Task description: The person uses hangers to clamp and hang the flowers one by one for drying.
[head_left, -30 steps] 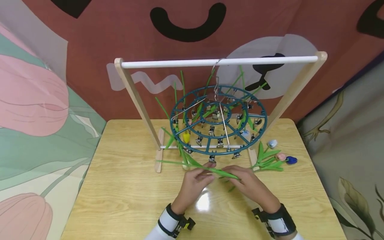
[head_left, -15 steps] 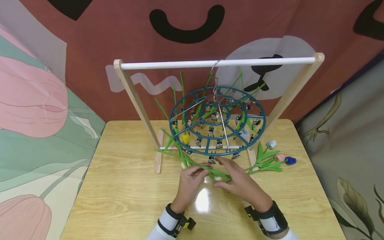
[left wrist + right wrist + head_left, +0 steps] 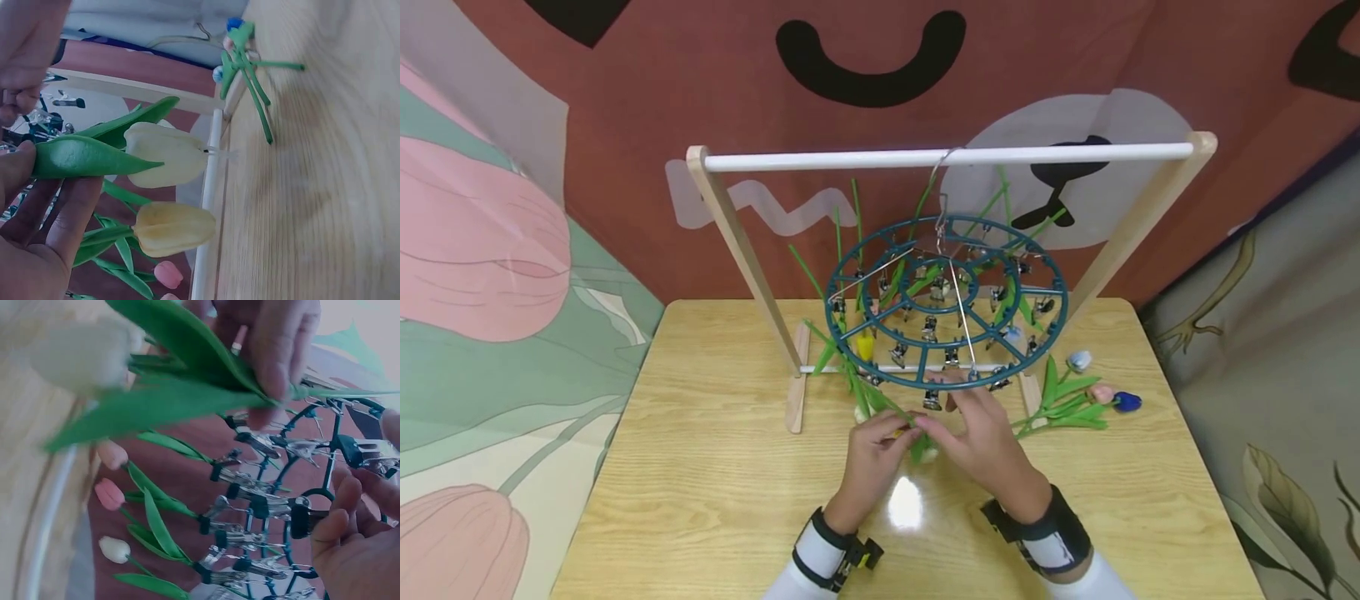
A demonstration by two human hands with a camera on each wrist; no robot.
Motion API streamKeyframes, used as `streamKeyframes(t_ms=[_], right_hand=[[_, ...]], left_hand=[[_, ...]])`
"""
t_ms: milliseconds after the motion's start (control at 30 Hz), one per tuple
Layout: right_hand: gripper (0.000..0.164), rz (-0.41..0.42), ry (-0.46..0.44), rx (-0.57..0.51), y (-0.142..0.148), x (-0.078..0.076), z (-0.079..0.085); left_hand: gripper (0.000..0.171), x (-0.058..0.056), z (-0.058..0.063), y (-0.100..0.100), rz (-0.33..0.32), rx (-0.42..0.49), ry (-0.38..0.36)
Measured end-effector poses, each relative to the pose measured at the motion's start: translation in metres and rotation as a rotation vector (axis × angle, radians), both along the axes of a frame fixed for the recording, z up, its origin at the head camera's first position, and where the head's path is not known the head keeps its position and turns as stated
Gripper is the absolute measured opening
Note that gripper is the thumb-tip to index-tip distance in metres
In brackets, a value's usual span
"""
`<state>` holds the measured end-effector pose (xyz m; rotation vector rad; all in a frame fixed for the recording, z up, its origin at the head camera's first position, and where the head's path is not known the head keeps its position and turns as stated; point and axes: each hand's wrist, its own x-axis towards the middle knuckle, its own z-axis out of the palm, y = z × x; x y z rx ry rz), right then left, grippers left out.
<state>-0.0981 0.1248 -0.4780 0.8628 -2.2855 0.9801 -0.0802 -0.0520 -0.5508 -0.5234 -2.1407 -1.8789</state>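
My left hand pinches an artificial white tulip near the base of its leaves. Its bloom points down toward the table in the head view, and the thin green stem runs off to the upper left. My right hand reaches up beside a metal clip on the front rim of a round blue-green clip hanger. The right index finger lies along the clip's right side, with the thumb spread low beside the left fingertips. In the right wrist view, clips overlap the space between right thumb and fingers.
The hanger hangs from a white rod on a wooden stand. Several tulips hang upside down from its clips, including a yellow tulip. A few loose tulips, one blue tulip among them, lie on the table at right.
My right hand has let go of the tulip's bloom end and moved left and up to the front clip. The left hand keeps hold of the tulip, whose bloom has swung down.
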Motion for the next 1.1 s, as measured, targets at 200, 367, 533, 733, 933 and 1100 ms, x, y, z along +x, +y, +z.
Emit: streamKeyframes(t_ms=[200, 367, 533, 733, 933, 1100], right_hand=[[0.034, 0.002, -0.004, -0.03, 0.002, -0.004, 0.008], [0.026, 0.032, -0.089, -0.089, 0.005, -0.004, 0.011], [0.037, 0.064, -0.097, -0.139, 0.007, -0.004, 0.013], [0.033, 0.073, -0.099, -0.199, 0.007, -0.004, 0.012], [0.031, 0.087, -0.111, -0.259, 0.005, -0.004, 0.01], [0.027, 0.082, -0.122, -0.287, 0.003, -0.004, 0.009]], left_hand=[[0.006, 0.0, 0.0, -0.001, -0.002, -0.074, 0.057], [0.008, -0.001, 0.001, -0.001, -0.002, -0.07, 0.048], [0.009, -0.002, 0.003, -0.002, 0.013, -0.06, 0.033], [0.009, -0.004, 0.008, -0.002, 0.02, -0.041, 0.031], [0.01, -0.004, 0.013, 0.0, 0.024, -0.034, 0.034], [0.007, -0.004, 0.017, 0.002, 0.039, -0.035, 0.048]])
